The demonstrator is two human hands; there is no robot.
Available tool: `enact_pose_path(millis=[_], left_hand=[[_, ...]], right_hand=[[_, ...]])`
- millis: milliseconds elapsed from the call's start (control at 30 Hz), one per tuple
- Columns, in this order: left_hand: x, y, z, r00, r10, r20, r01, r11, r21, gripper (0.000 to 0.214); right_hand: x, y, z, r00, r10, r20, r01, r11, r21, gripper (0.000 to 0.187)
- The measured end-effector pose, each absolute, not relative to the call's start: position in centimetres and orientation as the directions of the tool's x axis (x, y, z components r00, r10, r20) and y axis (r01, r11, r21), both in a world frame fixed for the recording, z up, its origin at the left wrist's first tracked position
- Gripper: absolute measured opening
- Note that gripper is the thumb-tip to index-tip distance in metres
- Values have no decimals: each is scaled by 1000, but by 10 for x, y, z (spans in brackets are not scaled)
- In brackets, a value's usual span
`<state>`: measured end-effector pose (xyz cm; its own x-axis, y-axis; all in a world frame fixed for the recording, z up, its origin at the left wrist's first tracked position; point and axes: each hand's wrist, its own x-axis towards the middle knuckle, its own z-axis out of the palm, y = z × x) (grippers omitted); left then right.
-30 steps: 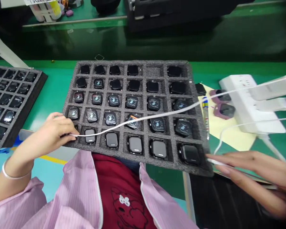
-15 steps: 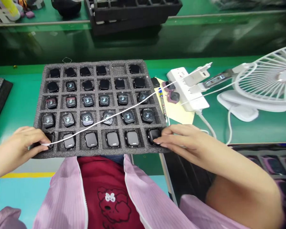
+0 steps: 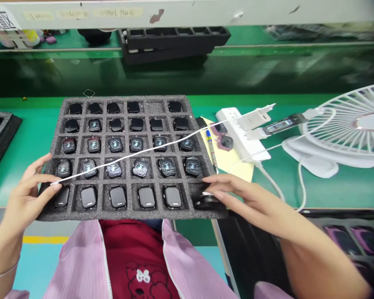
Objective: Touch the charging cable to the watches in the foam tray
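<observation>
A grey foam tray [image 3: 127, 215] of square compartments lies before me, holding black smartwatch bodies without straps. Between thumb and forefinger, my left hand [image 3: 28, 197] pinches the end of a white cable [image 3: 174, 143] above the tray's left side. The cable runs taut across the tray to the right. In the front right compartment, my right hand [image 3: 246, 197] grips a smartwatch [image 3: 207, 202], which is tipped on its side. A small white piece shows at those fingertips; I cannot tell what it is. Several front-row watches, such as one smartwatch [image 3: 146, 197], have greyish screens.
On the right stand a white power strip [image 3: 241, 133] with a charger and a small display meter [image 3: 283, 123], and a white fan [image 3: 355, 120]. A pen [image 3: 212, 149] lies on yellow paper [image 3: 237, 164]. Another tray [image 3: 3, 141] sits at left; a shelf edge [image 3: 187, 12] crosses above.
My left hand has lifted the cable end slightly up from the front left watch. The front right watch, flat before, is now tilted up in my right hand. The view has tipped upward.
</observation>
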<state>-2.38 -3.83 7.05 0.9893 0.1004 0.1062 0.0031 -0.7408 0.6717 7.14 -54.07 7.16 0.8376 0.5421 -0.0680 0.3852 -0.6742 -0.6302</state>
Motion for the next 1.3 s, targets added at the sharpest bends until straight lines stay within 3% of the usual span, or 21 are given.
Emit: enact_pose_path(millis=[100, 333, 500, 633, 767, 900, 1000, 1100, 1200, 1300], left_hand=[[-23, -41, 64, 982, 188, 33, 91, -617, 782, 15], [-4, -59, 66, 974, 224, 35, 99, -558, 824, 7], [4, -62, 66, 990, 139, 8, 78, -599, 797, 10], [-4, -48, 85, 997, -4, 74, -50, -782, 621, 19], [-14, -49, 101, 983, -181, -23, -148, -867, 476, 20], [-16, -65, 99, 955, -288, -66, -245, -897, 367, 16], [-17, -74, 96, 940, -338, -52, -323, -927, 190, 8], [-14, -76, 100, 927, -369, -68, -369, -929, 13, 21], [-5, -68, 110, 912, -402, -85, -402, -915, 19, 25], [10, -50, 119, 938, -335, -89, -312, -928, 206, 28]], right_hand=[[69, -535, 61, 872, 483, -72, 337, -702, -628, 41], [87, -522, 68, 918, 376, -124, 207, -723, -659, 53], [104, -541, 78, 860, 458, -226, 216, -727, -652, 66], [109, -564, 65, 803, 579, -143, 398, -698, -595, 45], [111, -577, 56, 832, 519, -198, 318, -738, -596, 30], [109, -570, 62, 835, 503, -223, 265, -723, -639, 37], [108, -558, 72, 845, 490, -215, 249, -716, -653, 54], [107, -548, 82, 861, 460, -216, 241, -743, -625, 70], [108, -545, 89, 827, 515, -227, 303, -747, -592, 68], [110, -545, 92, 790, 557, -256, 333, -740, -584, 59]])
